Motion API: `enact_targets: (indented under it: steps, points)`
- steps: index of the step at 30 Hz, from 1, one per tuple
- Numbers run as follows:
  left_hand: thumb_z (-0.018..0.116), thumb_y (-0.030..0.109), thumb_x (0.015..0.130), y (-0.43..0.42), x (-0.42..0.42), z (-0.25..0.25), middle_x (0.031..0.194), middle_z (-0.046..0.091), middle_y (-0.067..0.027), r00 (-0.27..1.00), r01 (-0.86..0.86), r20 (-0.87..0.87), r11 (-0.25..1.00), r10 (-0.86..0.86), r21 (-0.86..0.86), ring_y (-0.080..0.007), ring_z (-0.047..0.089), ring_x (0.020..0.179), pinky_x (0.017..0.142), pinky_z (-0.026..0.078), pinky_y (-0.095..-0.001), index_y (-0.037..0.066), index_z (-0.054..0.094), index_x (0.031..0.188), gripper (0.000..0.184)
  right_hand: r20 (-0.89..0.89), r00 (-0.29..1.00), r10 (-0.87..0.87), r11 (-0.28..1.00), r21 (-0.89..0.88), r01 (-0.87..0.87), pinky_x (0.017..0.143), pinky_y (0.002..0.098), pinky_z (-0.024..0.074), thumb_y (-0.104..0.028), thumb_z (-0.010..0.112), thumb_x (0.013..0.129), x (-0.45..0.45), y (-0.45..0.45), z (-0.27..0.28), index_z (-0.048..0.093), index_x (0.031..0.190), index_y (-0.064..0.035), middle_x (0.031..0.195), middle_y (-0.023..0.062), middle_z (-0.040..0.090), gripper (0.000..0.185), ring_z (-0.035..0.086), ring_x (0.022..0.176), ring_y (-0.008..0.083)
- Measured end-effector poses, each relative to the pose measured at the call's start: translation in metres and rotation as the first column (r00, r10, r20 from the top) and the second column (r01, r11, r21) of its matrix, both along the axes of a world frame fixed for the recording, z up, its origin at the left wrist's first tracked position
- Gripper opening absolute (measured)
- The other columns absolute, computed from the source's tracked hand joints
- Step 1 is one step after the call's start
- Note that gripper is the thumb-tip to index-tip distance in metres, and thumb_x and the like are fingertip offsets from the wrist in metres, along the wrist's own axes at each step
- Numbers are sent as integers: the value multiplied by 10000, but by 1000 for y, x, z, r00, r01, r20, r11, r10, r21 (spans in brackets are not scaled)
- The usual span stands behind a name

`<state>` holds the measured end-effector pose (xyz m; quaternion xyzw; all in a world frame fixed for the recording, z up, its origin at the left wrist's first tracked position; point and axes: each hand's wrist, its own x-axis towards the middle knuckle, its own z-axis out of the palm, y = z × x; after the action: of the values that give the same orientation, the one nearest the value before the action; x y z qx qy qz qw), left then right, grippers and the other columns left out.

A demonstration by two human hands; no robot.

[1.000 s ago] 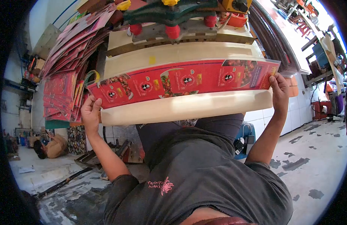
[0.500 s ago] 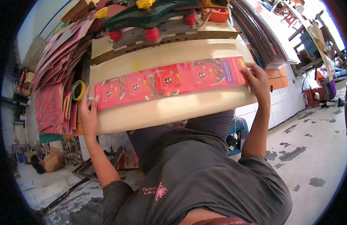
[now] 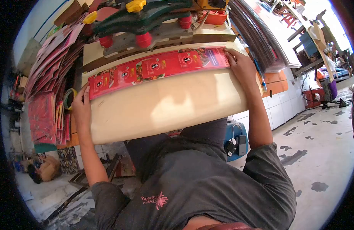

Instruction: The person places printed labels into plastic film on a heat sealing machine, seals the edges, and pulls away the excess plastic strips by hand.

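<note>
A long red printed plastic strip (image 3: 158, 68), with repeated food pictures and round logos, lies across a cream-coloured, smooth work surface (image 3: 173, 97). At its left end, my left hand (image 3: 82, 103) pinches the edge between thumb and fingers. My right hand (image 3: 240, 67) has its fingers closed on the strip's right end. Between the two hands the strip is stretched nearly straight, with its far edge close to the wooden bar (image 3: 161, 45) of a machine (image 3: 142, 21) that has a dark green frame, yellow knobs and red cylinders.
Piles of red printed sheets (image 3: 50, 69) stand at the left, beside a yellow tape roll (image 3: 70, 98). Stacked flat sheets (image 3: 257, 36) lie at the right. An orange container (image 3: 215, 17) sits at the back. Another person (image 3: 46, 168) is low on the floor at far left.
Both hands have moved the red strip away from my body, closer to the machine's wooden bar. More of the cream surface shows in front of it. The view has shifted slightly.
</note>
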<state>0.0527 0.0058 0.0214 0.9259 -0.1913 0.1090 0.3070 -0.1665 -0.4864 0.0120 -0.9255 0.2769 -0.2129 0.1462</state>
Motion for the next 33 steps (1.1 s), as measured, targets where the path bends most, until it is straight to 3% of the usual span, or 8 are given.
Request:
enact_targets:
  steps: [15, 17, 22, 24, 26, 28, 30, 33]
  points:
    - [522, 387, 1032, -7, 9, -6, 1187, 684, -215, 995, -99, -15, 992, 100, 76, -336, 667, 1104, 939, 486, -373, 37, 664, 1258, 440, 18, 996, -85, 992, 91, 83, 825, 442, 530, -414, 567, 966, 2, 4, -2, 731, 1171, -234, 1007, 153, 731, 318, 694, 949, 354]
    - [535, 381, 1027, -8, 8, -4, 1185, 685, -212, 995, -102, 17, 989, 101, 102, -338, 670, 1097, 930, 489, -370, 36, 666, 1252, 433, 42, 995, -93, 993, 77, 90, 769, 345, 540, -368, 615, 965, 2, 6, 0, 730, 1188, -201, 1015, 145, 733, 302, 725, 906, 281]
    - [551, 371, 1018, -10, 7, -3, 1161, 688, -220, 994, -103, -32, 994, 105, 47, -322, 681, 1059, 909, 492, -365, 26, 672, 1236, 426, 50, 996, -71, 993, 99, 66, 818, 419, 530, -404, 590, 964, 2, 3, -3, 725, 1192, -231, 988, 161, 732, 317, 703, 938, 341]
    - [555, 368, 1016, -6, 11, -8, 1140, 694, -222, 996, -85, -10, 996, 85, 6, -316, 688, 1034, 897, 495, -365, 24, 677, 1226, 421, 107, 994, -32, 985, 169, 13, 847, 387, 526, -351, 584, 977, 5, 3, -5, 717, 1207, -164, 1022, 183, 727, 325, 714, 958, 315]
    - [558, 350, 1015, -5, 8, -6, 1080, 712, -210, 993, -115, -30, 992, 116, 45, -302, 702, 984, 866, 502, -368, 24, 689, 1202, 398, 77, 997, -12, 969, 247, -8, 956, 293, 476, -273, 573, 1007, 6, 18, 12, 684, 1236, -41, 1185, 177, 704, 344, 669, 1114, 210]
    - [571, 330, 1005, -11, 4, 2, 1040, 712, -211, 979, -190, -59, 976, 196, 103, -347, 700, 953, 836, 510, -382, 54, 707, 1179, 354, 130, 990, 55, 950, 297, -92, 989, 302, 454, -258, 551, 1021, 7, 15, 8, 662, 1259, -14, 1221, 175, 693, 358, 637, 1160, 201]
    - [585, 314, 990, 2, 18, -18, 1021, 701, -221, 995, -68, 79, 997, 65, 31, -394, 678, 943, 809, 515, -404, 90, 718, 1173, 319, 98, 994, 48, 952, 298, -75, 1017, 322, 440, -268, 542, 1017, 6, 11, 9, 652, 1273, -19, 1235, 182, 684, 374, 635, 1159, 218]
    - [594, 309, 979, 2, 21, -22, 1006, 693, -223, 993, -91, 76, 996, 91, 8, -408, 661, 927, 788, 517, -422, 134, 724, 1176, 294, 48, 993, 108, 965, 234, -117, 994, 306, 448, -238, 528, 1037, 6, -4, -1, 640, 1281, 6, 1223, 165, 693, 363, 637, 1125, 201]
